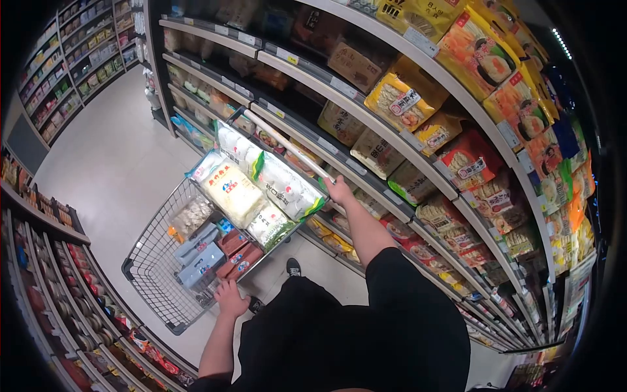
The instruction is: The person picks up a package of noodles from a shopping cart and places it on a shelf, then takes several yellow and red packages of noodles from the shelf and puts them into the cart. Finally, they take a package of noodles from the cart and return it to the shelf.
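A wire shopping cart [151, 266] stands in front of me, turned at an angle. My right hand [337, 191] is wrapped round the right end of its pale handle bar [281, 140]. At the cart's near side rim is my left hand [232, 299], fingers spread, beside the reddish-brown packages [240, 261]. Green-and-white bags [285, 186] lie near the handle, with a large clear bag of pale food [232, 193] next to them. Grey-blue packages [201, 263] and a bag of light-brown pieces [191, 215] are lower in the basket.
Long shelves [385, 108] of packaged noodles run along the right, close to the handle. Another shelf row [85, 307] curves along the lower left. Pale floor [108, 153] stretches to more shelves [75, 55] at the far left. My shoe [293, 266] shows beside the cart.
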Demonstrator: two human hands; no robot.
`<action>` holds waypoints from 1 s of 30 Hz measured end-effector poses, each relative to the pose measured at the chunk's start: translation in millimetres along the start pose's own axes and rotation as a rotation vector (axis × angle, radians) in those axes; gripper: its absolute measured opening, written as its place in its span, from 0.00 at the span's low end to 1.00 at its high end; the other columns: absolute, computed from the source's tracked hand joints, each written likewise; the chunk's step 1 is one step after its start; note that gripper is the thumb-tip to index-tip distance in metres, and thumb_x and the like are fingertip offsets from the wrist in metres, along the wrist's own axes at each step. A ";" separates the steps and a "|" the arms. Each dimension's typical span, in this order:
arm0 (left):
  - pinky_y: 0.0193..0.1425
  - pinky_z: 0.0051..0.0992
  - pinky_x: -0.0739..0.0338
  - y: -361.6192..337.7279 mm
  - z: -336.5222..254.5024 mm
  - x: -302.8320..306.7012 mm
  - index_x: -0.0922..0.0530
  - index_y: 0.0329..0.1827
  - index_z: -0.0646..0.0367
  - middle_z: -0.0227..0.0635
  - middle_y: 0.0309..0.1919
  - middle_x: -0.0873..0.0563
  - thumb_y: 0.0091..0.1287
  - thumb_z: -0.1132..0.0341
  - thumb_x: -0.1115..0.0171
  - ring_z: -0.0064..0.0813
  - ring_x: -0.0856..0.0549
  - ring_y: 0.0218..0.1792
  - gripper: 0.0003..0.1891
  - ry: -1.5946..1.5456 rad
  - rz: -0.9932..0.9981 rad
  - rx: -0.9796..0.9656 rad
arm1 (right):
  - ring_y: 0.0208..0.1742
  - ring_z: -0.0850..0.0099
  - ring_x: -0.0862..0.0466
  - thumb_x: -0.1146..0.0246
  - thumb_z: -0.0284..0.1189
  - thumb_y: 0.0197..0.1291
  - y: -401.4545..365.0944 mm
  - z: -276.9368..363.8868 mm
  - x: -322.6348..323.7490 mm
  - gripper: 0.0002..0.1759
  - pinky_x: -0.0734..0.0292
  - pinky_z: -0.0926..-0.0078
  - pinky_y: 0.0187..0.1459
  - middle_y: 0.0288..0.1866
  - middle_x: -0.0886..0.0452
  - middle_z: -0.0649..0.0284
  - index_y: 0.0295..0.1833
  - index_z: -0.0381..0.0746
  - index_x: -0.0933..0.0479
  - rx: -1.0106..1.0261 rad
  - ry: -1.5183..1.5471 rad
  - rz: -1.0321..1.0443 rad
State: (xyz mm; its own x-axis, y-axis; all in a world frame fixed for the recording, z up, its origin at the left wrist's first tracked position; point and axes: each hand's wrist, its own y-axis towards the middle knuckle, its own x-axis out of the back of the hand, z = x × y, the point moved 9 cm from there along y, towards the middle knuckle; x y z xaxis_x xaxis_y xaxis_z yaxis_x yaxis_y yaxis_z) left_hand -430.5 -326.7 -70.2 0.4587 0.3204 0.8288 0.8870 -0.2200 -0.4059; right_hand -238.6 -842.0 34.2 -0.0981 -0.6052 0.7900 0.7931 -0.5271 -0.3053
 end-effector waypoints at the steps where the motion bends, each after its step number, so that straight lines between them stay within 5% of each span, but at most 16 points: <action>1: 0.77 0.55 0.42 1.4 -3.7 0.8 0.35 0.75 0.58 0.53 0.73 0.31 0.56 0.48 0.26 0.53 0.32 0.73 0.46 -0.008 -0.016 -0.007 | 0.69 0.41 0.19 0.47 0.63 0.73 1.7 -1.1 6.8 0.49 0.27 0.52 0.70 0.66 0.21 0.29 0.74 0.26 0.41 0.031 -0.090 -0.092; 5: 0.78 0.54 0.43 4.0 -16.7 -14.4 0.36 0.77 0.56 0.54 0.76 0.33 0.56 0.46 0.26 0.54 0.33 0.75 0.48 -0.065 -0.017 -0.002 | 0.70 0.39 0.21 0.47 0.59 0.74 -12.0 13.1 22.4 0.50 0.29 0.52 0.72 0.68 0.23 0.29 0.79 0.27 0.51 -0.056 -0.105 -0.085; 11: 0.79 0.54 0.44 14.1 -32.1 -15.1 0.36 0.79 0.53 0.54 0.79 0.34 0.55 0.46 0.25 0.53 0.33 0.77 0.49 -0.105 0.024 0.025 | 0.67 0.40 0.18 0.39 0.52 0.71 -8.3 6.9 41.7 0.41 0.25 0.48 0.67 0.65 0.19 0.34 0.76 0.37 0.43 0.065 0.042 -0.155; 12: 0.79 0.54 0.44 14.4 -34.1 -17.1 0.37 0.79 0.53 0.54 0.79 0.34 0.55 0.47 0.25 0.53 0.34 0.77 0.49 -0.116 0.026 0.025 | 0.60 0.44 0.16 0.38 0.50 0.71 -7.5 -3.7 43.6 0.37 0.23 0.50 0.61 0.58 0.17 0.39 0.73 0.38 0.40 0.110 0.086 -0.203; 17: 0.74 0.48 0.35 11.1 -47.3 5.5 0.25 0.64 0.57 0.49 0.62 0.20 0.56 0.60 0.26 0.50 0.24 0.68 0.32 -0.306 -0.306 -0.029 | 0.34 0.73 0.19 0.32 0.37 0.71 -7.3 -36.7 67.8 0.17 0.23 0.73 0.39 0.33 0.19 0.65 0.55 0.38 0.24 0.266 0.359 -0.173; 18: 0.72 0.46 0.33 15.6 -47.6 14.5 0.23 0.60 0.58 0.48 0.58 0.18 0.56 0.64 0.26 0.49 0.22 0.65 0.28 -0.381 -0.394 -0.050 | 0.33 0.75 0.20 0.32 0.36 0.71 -12.3 -32.3 84.7 0.15 0.24 0.74 0.38 0.32 0.20 0.66 0.53 0.37 0.23 0.290 0.444 -0.172; 19: 0.62 0.40 0.25 11.2 -54.5 34.9 0.20 0.49 0.61 0.44 0.45 0.17 0.61 0.72 0.31 0.45 0.17 0.53 0.13 -0.421 -0.665 -0.052 | 0.32 0.77 0.21 0.33 0.34 0.71 -19.4 -25.2 104.9 0.12 0.25 0.75 0.36 0.31 0.20 0.67 0.51 0.36 0.21 0.312 0.531 -0.173; 20: 0.59 0.39 0.24 15.3 -70.5 51.4 0.20 0.48 0.62 0.44 0.44 0.16 0.62 0.74 0.33 0.44 0.17 0.51 0.11 -0.476 -0.682 -0.093 | 0.31 0.79 0.22 0.33 0.32 0.71 -27.4 -16.1 125.3 0.10 0.25 0.76 0.34 0.29 0.21 0.69 0.48 0.35 0.20 0.334 0.616 -0.174; 24: 0.51 0.34 0.21 22.6 -215.4 186.4 0.19 0.45 0.65 0.43 0.40 0.16 0.66 0.77 0.36 0.41 0.15 0.42 0.06 -0.542 -0.683 -0.401 | 0.34 0.81 0.23 0.33 0.21 0.68 -50.8 18.7 230.2 0.09 0.24 0.76 0.37 0.38 0.20 0.67 0.52 0.35 0.20 0.545 0.815 -0.352; 30: 0.56 0.32 0.20 79.5 -437.4 324.6 0.18 0.52 0.63 0.43 0.48 0.15 0.67 0.74 0.34 0.40 0.14 0.50 0.11 -0.442 -0.521 -0.875 | 0.65 0.60 0.25 0.34 0.22 0.67 -112.7 79.6 363.7 0.27 0.26 0.63 0.66 0.68 0.29 0.48 0.69 0.30 0.32 0.936 0.620 -0.934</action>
State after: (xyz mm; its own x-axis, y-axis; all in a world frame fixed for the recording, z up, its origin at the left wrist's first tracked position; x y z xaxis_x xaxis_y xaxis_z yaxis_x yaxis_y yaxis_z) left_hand -233.9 -643.3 335.0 0.1732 0.8250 0.5380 0.7139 -0.4815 0.5085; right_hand -315.8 -955.2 398.2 -0.8315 -0.5501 0.0775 0.3661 -0.4377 0.8212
